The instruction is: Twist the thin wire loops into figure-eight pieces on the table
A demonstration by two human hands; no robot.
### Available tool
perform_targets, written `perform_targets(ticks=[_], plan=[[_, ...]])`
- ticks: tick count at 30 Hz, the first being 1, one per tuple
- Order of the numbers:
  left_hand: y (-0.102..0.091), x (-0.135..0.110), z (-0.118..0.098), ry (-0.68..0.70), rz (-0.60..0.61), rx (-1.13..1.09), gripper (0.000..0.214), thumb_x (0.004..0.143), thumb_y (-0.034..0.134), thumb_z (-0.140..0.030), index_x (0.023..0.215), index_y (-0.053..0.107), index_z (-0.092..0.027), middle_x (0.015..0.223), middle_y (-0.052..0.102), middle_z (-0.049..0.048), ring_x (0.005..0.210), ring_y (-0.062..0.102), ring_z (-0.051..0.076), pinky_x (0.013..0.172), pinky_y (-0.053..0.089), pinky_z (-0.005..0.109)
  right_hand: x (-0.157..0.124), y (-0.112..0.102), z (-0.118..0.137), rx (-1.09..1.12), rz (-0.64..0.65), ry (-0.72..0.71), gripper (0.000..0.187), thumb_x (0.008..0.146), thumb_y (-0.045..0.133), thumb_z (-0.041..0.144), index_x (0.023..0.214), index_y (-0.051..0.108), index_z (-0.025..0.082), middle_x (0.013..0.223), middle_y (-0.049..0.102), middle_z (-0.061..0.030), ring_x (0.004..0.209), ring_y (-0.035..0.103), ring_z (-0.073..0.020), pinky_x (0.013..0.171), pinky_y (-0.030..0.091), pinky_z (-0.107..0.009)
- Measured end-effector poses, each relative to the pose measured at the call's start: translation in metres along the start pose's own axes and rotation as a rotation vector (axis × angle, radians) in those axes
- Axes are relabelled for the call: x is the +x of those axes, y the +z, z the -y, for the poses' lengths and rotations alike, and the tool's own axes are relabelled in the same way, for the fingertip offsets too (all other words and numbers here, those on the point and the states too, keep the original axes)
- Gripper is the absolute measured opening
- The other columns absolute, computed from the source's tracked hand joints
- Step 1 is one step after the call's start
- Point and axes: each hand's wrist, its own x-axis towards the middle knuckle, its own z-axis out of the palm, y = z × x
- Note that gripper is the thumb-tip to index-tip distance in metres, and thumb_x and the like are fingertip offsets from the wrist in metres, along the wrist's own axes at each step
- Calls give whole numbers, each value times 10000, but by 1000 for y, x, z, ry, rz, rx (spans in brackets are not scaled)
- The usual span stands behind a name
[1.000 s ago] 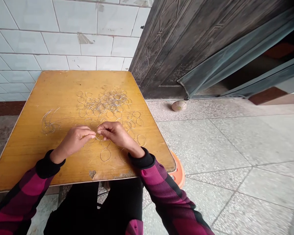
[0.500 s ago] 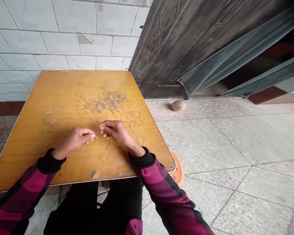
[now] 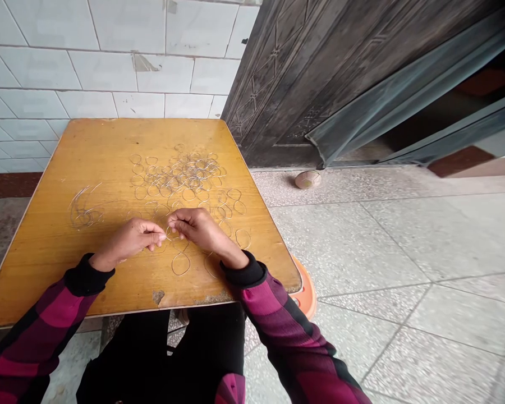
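Note:
Thumb and fingers of my left hand pinch a thin piece of wire above the near part of the wooden table. Close beside it, my right hand is pinched at the same wire, its fingertips partly hiding it. Just below my right hand lies a wire figure-eight. Beyond both hands spreads a pile of wire loops, many bent into double rings. To the left rests a bundle of loose, curved wires.
White wall tiles stand behind the table and a dark carved door at its right. A roundish ball-like object lies on the floor. An orange stool shows under the table's right corner.
My hands have come slightly closer together, and the wire between the fingertips now shows a curve. The things on the table look the same.

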Motion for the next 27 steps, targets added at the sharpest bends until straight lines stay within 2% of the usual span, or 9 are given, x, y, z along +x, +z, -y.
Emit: perform_targets(ticks=[6,9,11,13,15,20,23,27], plan=[[3,-1,-6,-80,45,-50,147,731,587,-240,612,634,-169,529,566,-23,476,494,92,509,397,231,0,2,-1,-34,30,-13,165,896,500,179,773,607,151,683,608,24,503,506,-38,558,406,-184],[5,-1,-5,-105,43,-140,134,690,614,-236,576,635,-167,505,552,-22,472,473,93,506,372,236,-1,5,-3,39,42,18,168,905,501,211,804,619,145,686,610,11,528,529,-49,571,426,-198],[7,1,-2,-95,-20,-257,151,673,636,-242,543,623,-167,507,554,-16,470,455,88,499,351,236,-1,7,-5,163,-31,50,159,889,556,295,885,616,147,724,614,-3,578,557,-70,569,450,-207],[8,2,1,-75,-125,-401,153,660,664,-251,539,626,-164,513,556,-12,469,438,81,493,332,234,0,8,-7,287,-140,69,253,840,628,369,969,595,154,809,618,-23,665,581,-94,577,479,-215],[8,4,3,-50,-226,-567,128,646,701,-255,578,649,-160,537,566,-9,493,445,80,503,333,229,1,8,-8,352,-192,90,314,797,674,410,969,586,162,852,607,-29,710,575,-103,586,501,-221],[6,9,6,-19,-407,-958,149,583,785,-215,643,661,-157,641,599,-7,627,524,95,605,406,225,1,21,-10,465,-54,172,312,775,695,437,873,616,152,760,608,-8,656,579,-93,602,519,-238],[6,9,6,10,-450,-990,169,580,799,-226,635,657,-154,663,607,-6,641,526,97,629,412,234,2,34,-11,583,-8,222,318,783,685,457,844,652,146,763,642,-16,670,606,-91,646,529,-245],[9,7,7,93,-489,-864,153,612,786,-262,648,681,-157,648,606,-4,633,509,107,633,398,250,3,44,-12,778,-10,293,327,746,718,477,796,671,157,784,674,-15,658,624,-81,645,534,-232]])
